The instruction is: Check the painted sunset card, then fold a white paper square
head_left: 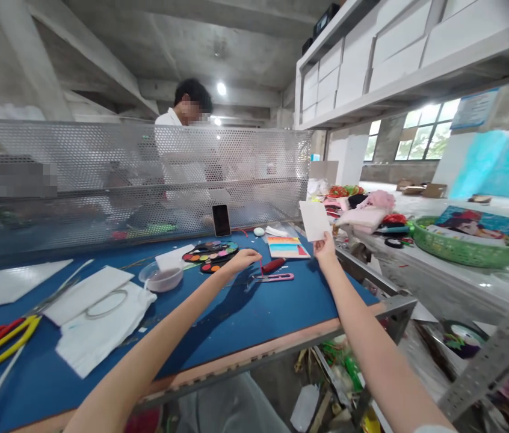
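Note:
My right hand (324,245) is closed on the lower edge of a white card (313,221), held up over the right side of the blue table (299,307). My left hand (248,258) is pinched over the middle of the table, with a thin red strip (260,264) hanging at its fingertips. Below it lie a pink-handled cutter (281,277) and a dark red tool handle (274,265). A painted striped card (287,247) rests between my hands. Paint palettes (212,252) and a bowl of cloudy water (162,278) stand left of my left hand.
A phone (221,221) stands against the perforated metal screen (78,162); a person (182,138) is behind it. Yellow-handled pliers (26,331) and white sheets (105,337) lie at left. A green basket (471,252) sits on the right-hand shelf, below white boxes (358,60).

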`<state>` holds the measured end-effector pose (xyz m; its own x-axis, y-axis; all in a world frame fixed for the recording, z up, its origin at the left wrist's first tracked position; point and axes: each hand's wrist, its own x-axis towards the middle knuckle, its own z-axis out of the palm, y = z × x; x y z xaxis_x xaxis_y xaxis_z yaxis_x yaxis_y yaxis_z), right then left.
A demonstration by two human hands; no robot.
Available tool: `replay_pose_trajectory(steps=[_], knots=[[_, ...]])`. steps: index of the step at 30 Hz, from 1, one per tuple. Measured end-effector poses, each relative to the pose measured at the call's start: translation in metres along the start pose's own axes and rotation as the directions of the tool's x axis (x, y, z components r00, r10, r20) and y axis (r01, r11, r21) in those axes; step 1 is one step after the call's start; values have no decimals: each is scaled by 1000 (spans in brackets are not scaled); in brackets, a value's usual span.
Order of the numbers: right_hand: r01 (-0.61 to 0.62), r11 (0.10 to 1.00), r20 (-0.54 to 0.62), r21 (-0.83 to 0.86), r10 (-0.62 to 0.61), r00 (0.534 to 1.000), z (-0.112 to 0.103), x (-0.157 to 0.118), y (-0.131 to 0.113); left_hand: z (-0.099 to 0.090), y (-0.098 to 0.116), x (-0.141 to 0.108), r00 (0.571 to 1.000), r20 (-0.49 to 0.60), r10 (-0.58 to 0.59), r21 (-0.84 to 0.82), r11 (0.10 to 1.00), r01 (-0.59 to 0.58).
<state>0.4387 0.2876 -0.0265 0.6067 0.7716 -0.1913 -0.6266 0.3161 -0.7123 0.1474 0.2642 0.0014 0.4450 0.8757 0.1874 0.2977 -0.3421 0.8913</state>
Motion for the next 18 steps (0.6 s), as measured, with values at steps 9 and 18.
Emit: replay_pose_trajectory(steps=[9, 18], knots=[[210, 951, 541, -227, -56, 839, 77, -102, 58, -33, -11, -70, 995, -35, -98, -180, 980, 90], [313, 788, 760, -530, 278, 588, 71, -147, 97, -67, -26, -78, 924, -348, -161, -555, 830, -64]])
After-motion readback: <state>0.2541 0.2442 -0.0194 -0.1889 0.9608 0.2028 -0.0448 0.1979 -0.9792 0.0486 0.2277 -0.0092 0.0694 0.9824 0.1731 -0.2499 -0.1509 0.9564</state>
